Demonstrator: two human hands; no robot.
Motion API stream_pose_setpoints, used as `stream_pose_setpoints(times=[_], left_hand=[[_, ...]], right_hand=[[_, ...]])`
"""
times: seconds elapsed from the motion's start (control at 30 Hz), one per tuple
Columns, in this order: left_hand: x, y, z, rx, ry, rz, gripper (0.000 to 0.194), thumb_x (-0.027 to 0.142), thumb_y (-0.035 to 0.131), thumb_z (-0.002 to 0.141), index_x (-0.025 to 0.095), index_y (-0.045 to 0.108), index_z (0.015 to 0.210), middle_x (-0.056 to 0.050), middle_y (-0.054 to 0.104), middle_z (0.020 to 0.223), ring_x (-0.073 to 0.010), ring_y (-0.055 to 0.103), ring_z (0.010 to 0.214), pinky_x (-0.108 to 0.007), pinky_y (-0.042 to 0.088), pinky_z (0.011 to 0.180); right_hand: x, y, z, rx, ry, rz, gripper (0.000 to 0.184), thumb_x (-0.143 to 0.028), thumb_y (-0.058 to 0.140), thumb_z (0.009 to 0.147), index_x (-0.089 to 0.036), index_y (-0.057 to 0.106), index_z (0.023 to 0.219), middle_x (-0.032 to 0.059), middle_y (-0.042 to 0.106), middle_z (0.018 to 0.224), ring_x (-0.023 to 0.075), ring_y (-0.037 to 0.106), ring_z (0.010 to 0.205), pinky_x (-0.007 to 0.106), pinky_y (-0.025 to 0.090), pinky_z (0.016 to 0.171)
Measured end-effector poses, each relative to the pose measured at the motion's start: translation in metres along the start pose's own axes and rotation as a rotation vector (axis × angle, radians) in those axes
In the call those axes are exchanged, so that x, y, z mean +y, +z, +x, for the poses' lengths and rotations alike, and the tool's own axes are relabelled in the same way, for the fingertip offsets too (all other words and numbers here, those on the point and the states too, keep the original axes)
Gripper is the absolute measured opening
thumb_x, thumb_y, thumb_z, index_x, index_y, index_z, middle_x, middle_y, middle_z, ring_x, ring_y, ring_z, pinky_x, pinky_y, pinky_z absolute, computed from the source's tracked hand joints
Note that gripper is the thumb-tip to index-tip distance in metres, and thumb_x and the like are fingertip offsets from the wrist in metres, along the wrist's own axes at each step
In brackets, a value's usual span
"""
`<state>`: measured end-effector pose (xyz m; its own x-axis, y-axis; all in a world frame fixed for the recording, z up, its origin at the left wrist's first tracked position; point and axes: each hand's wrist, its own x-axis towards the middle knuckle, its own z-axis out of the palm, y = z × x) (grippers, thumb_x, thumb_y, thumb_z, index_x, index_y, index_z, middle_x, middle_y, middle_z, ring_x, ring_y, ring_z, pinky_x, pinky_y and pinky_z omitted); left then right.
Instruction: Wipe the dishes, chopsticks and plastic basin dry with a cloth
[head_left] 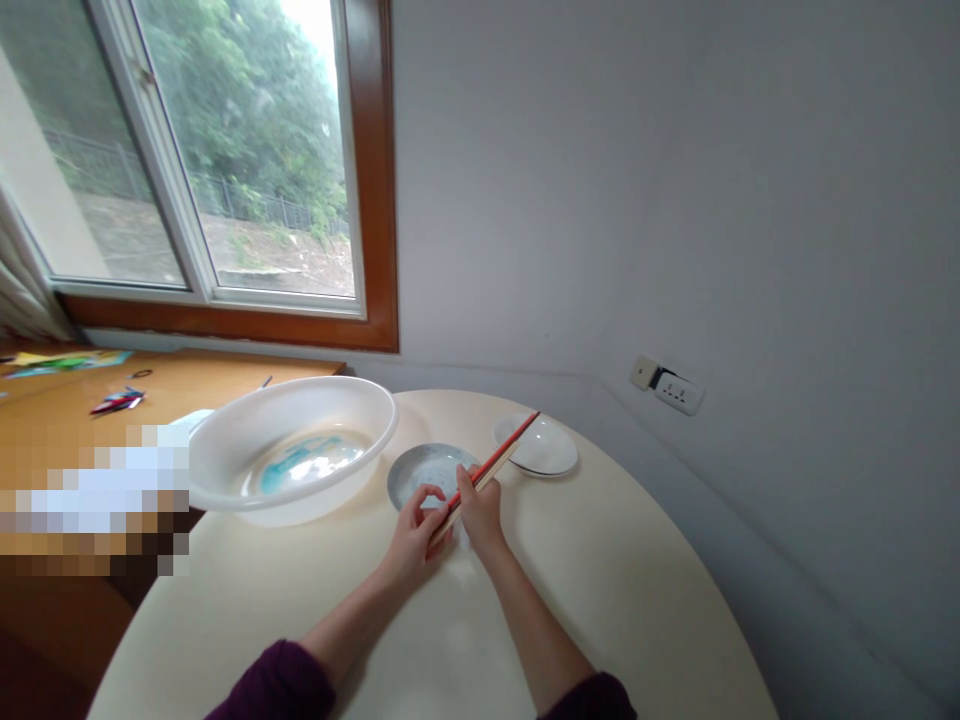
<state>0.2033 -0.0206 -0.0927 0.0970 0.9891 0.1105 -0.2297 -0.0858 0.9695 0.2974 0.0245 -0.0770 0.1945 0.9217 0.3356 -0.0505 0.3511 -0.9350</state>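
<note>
I had the left fingers and right fingers gripping the chopsticks, which slanted away rightward beyond both.

Slanted red and pale chopsticks

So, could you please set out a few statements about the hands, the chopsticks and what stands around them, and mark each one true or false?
1. The left hand and the right hand are both on the chopsticks. True.
2. The chopsticks all have the same colour. False: red and pale ones show together.
3. In the picture, the basin stands to the left of the grey plate. True.
4. The white dish is closer to the basin than the grey plate is. False: the grey plate is the closer one.
5. Trees show through the window. True.
</note>
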Motion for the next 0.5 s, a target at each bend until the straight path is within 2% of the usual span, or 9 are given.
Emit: stream_pose_setpoints(times=[0.1,0.2,0.37,0.5], left_hand=[[-0.004,0.001,0.003,-0.050,-0.046,0.021,0.050,0.065,0.059,0.064,0.018,0.047,0.073,0.009,0.038,0.039,-0.0040,0.025,0.034,-0.018,0.016,0.036],[-0.012,0.001,0.007,-0.108,-0.043,0.065,0.056,0.072,0.056,0.062,0.018,0.043,0.060,0.010,0.029,0.038,-0.0033,0.021,0.035,-0.020,0.014,0.036],[-0.015,0.001,0.006,-0.189,-0.043,0.192,0.056,0.073,0.051,0.065,0.019,0.039,0.057,0.010,0.029,0.041,-0.0038,0.020,0.037,-0.021,0.013,0.038],[-0.009,0.003,0.000,-0.272,-0.132,0.275,0.056,0.074,0.050,0.064,0.020,0.037,0.058,0.010,0.026,0.043,-0.0047,0.020,0.038,-0.022,0.012,0.039]], right_hand=[[0.000,-0.001,-0.002,-0.029,-0.035,-0.035,0.037,-0.045,0.053,0.072,-0.022,0.036,0.050,-0.0072,0.035,0.044,0.0086,0.035,0.043,0.022,0.031,0.043],[0.001,-0.004,-0.005,-0.026,-0.055,-0.060,0.037,-0.046,0.052,0.074,-0.022,0.037,0.050,-0.0071,0.035,0.044,0.0089,0.036,0.042,0.022,0.032,0.042],[0.003,-0.022,-0.014,0.049,-0.063,-0.079,0.036,-0.046,0.053,0.074,-0.022,0.036,0.052,-0.0064,0.036,0.047,0.0095,0.038,0.046,0.023,0.034,0.045],[-0.001,-0.044,-0.023,0.076,-0.052,-0.101,0.038,-0.048,0.054,0.074,-0.022,0.038,0.051,-0.0058,0.037,0.047,0.0101,0.037,0.046,0.023,0.034,0.045]])
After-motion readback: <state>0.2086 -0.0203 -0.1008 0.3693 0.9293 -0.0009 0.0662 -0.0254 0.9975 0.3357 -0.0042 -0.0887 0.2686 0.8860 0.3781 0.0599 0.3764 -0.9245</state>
